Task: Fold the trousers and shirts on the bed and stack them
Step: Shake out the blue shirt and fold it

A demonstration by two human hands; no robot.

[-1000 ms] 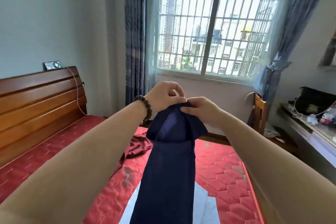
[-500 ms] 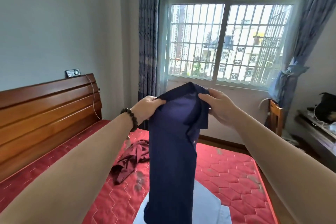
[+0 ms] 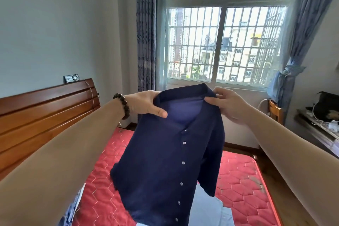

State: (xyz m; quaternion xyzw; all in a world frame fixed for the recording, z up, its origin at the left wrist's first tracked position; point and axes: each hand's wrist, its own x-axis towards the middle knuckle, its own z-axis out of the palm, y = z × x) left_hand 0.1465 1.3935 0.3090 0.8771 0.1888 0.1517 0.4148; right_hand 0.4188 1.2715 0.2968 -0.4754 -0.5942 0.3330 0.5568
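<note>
Dark navy button-front shirt (image 3: pixel 170 161) held up unfolded above red quilted bed (image 3: pixel 238 176). Left hand (image 3: pixel 146 104) pinches one shoulder, right hand (image 3: pixel 229 104) pinches other. Pale blue garment (image 3: pixel 211 211) lies flat beneath. Judgement: this shirt's folding barely begun, stacking left.

Pale grey-blue painted walls (image 3: pixel 55 24) enclose the room. A large white-framed barred window (image 3: pixel 225 42) lets in bright daylight, flanked by blue-grey patterned curtains (image 3: pixel 145 33). A slatted brown wooden headboard (image 3: pixel 45 112) stands at left, with a small dark device (image 3: pixel 71 78), perhaps a clock, on top. A wooden chair (image 3: pixel 275 112) sits by a cluttered worktop (image 3: pixel 319 130).
</note>
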